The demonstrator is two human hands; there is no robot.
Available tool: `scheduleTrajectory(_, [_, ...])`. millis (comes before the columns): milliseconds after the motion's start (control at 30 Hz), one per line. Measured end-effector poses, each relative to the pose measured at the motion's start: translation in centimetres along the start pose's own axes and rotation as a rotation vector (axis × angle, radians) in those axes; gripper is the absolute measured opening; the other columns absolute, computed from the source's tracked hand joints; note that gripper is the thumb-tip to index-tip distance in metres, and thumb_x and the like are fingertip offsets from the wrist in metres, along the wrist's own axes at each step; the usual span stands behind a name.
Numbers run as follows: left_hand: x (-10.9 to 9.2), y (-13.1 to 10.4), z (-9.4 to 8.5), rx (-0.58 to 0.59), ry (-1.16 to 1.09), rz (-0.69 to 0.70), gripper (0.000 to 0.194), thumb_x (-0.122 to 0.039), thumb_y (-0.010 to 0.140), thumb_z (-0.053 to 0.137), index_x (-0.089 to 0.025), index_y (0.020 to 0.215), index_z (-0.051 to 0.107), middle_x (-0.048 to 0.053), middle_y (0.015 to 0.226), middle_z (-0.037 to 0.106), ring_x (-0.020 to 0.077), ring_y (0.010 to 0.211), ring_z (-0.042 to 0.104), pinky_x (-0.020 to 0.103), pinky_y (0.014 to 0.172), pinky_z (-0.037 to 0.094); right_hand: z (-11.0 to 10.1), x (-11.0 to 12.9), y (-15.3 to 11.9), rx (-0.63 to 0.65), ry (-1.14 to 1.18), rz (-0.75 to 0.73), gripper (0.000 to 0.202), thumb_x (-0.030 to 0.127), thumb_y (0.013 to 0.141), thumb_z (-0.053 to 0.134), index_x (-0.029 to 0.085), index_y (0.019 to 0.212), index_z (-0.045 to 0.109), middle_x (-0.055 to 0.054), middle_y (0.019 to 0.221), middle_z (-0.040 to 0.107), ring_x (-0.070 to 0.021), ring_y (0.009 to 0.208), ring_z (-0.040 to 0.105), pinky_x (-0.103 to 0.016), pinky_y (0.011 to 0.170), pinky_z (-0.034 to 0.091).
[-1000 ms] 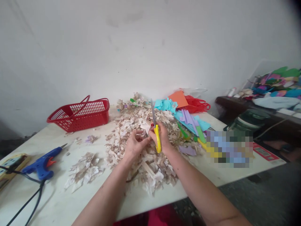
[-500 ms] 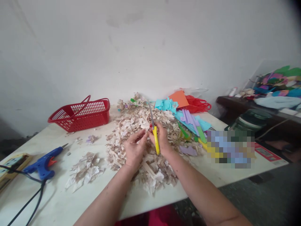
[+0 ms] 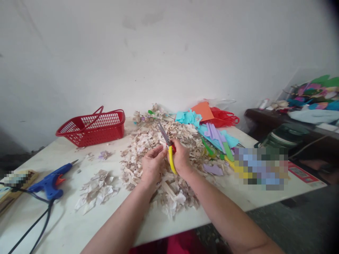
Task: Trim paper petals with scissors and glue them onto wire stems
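Observation:
My right hand (image 3: 180,158) is closed around a pair of scissors (image 3: 171,158) with yellow and red handles. The metal blades point away from me and a little left, above the paper. Close beside it, my left hand (image 3: 153,163) has its fingers bent together, with the fingertips near the right hand's. What sits between those fingers, if anything, is too small to make out. Under both hands spreads a big heap of torn, crumpled beige and brown paper scraps (image 3: 143,144). A smaller pile of scraps (image 3: 97,190) lies left of my left forearm.
A red plastic basket (image 3: 97,137) stands at the back left. A blue glue gun (image 3: 50,183) with a black cord lies near the left edge. Blue crepe paper (image 3: 189,117), an orange sheet (image 3: 202,111) and a red bag (image 3: 224,118) lie back right, near a dark green jar (image 3: 283,137).
The scissors have turned in my right hand: their blades now tilt further left and lower, and the red handle shows. My hands stay in nearly the same spot.

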State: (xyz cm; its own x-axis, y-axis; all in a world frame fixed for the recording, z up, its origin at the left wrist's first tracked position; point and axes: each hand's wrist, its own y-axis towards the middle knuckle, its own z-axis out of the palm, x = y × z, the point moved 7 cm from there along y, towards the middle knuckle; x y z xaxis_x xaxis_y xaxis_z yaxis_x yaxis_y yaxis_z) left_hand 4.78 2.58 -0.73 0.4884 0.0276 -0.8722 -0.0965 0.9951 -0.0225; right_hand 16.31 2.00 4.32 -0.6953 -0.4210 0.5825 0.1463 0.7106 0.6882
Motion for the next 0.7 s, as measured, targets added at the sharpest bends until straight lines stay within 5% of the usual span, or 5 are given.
scheduleTrajectory(700, [0.0, 0.1, 0.4, 0.083, -0.058, -0.058, 0.037, -0.030, 0.052, 0.075, -0.012, 0.082, 0.064, 0.005, 0.074, 0.067, 0.0133, 0.062, 0.062, 0.023, 0.059, 0.047, 1.0, -0.8, -0.3, 0.055, 0.039, 0.077, 0.030, 0.029, 0.069, 0.053, 0.019, 0.097, 0.058, -0.004, 0.075, 0.066, -0.0173, 0.062, 0.059, -0.024, 0.056, 0.042])
